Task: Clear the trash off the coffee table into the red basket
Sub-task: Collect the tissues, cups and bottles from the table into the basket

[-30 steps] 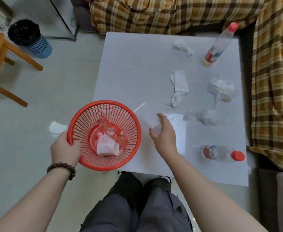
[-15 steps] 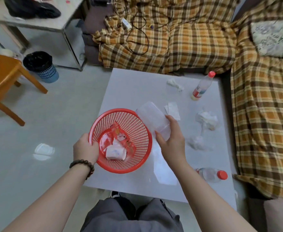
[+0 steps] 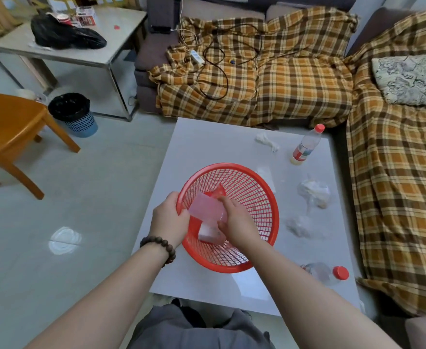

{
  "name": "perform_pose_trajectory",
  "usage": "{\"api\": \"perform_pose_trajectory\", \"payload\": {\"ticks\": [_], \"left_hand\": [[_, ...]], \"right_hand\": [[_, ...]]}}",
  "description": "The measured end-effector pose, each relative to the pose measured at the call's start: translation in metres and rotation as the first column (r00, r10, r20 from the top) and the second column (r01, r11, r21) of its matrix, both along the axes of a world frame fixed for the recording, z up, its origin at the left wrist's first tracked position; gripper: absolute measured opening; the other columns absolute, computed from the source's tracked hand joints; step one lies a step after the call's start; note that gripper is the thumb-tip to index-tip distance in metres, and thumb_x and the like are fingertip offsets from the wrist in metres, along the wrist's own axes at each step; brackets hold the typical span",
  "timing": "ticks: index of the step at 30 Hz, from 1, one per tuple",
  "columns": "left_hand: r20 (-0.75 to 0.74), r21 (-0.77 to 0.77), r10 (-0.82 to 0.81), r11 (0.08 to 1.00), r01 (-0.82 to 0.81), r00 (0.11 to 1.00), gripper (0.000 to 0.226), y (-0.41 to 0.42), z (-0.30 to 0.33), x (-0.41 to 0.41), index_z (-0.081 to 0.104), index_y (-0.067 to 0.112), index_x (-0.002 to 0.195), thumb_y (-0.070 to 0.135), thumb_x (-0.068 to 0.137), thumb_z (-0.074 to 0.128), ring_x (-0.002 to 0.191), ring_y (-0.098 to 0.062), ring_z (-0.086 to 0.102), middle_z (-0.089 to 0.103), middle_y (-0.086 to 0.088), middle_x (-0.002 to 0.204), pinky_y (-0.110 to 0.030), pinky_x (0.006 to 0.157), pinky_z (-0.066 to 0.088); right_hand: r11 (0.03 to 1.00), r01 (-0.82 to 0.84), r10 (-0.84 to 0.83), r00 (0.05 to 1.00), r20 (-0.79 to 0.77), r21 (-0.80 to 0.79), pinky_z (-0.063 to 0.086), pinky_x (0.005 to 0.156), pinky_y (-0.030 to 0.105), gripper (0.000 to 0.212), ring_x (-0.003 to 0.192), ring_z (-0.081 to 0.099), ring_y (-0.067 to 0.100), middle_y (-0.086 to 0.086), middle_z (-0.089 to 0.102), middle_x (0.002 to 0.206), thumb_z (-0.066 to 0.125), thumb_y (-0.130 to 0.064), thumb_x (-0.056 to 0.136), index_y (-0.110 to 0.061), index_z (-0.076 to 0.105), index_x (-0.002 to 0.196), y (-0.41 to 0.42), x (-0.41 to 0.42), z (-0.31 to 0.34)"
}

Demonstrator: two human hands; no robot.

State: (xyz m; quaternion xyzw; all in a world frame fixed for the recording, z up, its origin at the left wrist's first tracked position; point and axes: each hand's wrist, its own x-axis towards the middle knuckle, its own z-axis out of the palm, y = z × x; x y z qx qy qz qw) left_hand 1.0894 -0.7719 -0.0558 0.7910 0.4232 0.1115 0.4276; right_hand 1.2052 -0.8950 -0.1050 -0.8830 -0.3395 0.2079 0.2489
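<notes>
Now over the red basket — right hand, clear wrapper.

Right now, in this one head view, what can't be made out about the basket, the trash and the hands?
- Red basket contents: largely hidden by the right hand and the clear plastic piece it holds.
- Left hand fingers: curl over the rim, out of sight.
- Lying bottle: body partly behind the right forearm.
- Standing bottle label: too small to read.
</notes>
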Motion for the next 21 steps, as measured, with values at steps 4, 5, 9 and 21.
{"api": "perform_pose_trajectory", "payload": {"ticks": [4,5,9,21], "left_hand": [[-0.003,-0.011,-0.048,0.999,0.048,0.999,0.014,0.004,0.003,-0.001,0.062,0.013,0.094,0.007,0.09,0.051,0.07,-0.022,0.065,0.068,-0.003,0.078,-0.034,0.059,0.055],[-0.002,-0.013,-0.044,0.999,0.044,0.999,0.014,0.006,0.002,-0.002,0.062,0.014,0.094,0.007,0.089,0.051,0.07,-0.023,0.065,0.068,-0.003,0.078,-0.035,0.059,0.056],[0.004,-0.043,-0.022,0.999,0.022,1.0,0.014,0.016,-0.006,0.0,0.061,0.019,0.095,0.01,0.091,0.051,0.069,-0.019,0.065,0.066,0.001,0.079,-0.031,0.056,0.054],[-0.116,-0.181,-0.088,0.981,0.066,0.989,0.009,-0.002,-0.065,0.033,0.059,0.019,0.096,0.012,0.092,0.055,0.077,-0.023,0.062,0.063,0.0,0.085,-0.029,0.063,0.051]], "right_hand": [[0.996,0.006,-0.013,0.996,-0.083,-0.088,0.046,0.092,0.039,0.074,0.117,0.048,0.027,0.005,0.045,0.138,0.065,-0.013,0.083,-0.03,0.026,0.144,0.01,0.002,-0.007],[0.996,0.003,-0.011,0.997,-0.083,-0.088,0.046,0.094,0.04,0.08,0.119,0.046,0.027,0.005,0.042,0.14,0.069,-0.017,0.082,-0.032,0.023,0.145,0.012,0.002,-0.007],[0.999,0.031,-0.032,0.999,-0.005,-0.017,0.039,0.102,0.04,0.088,0.128,0.038,0.026,0.004,0.035,0.146,0.074,-0.029,0.078,-0.035,0.018,0.146,0.011,-0.001,-0.006],[0.897,0.431,-0.436,0.899,0.037,0.1,0.033,0.101,0.029,0.069,0.131,0.036,0.019,0.002,0.035,0.144,0.07,-0.024,0.082,-0.03,0.036,0.141,-0.108,0.008,-0.005]]}}
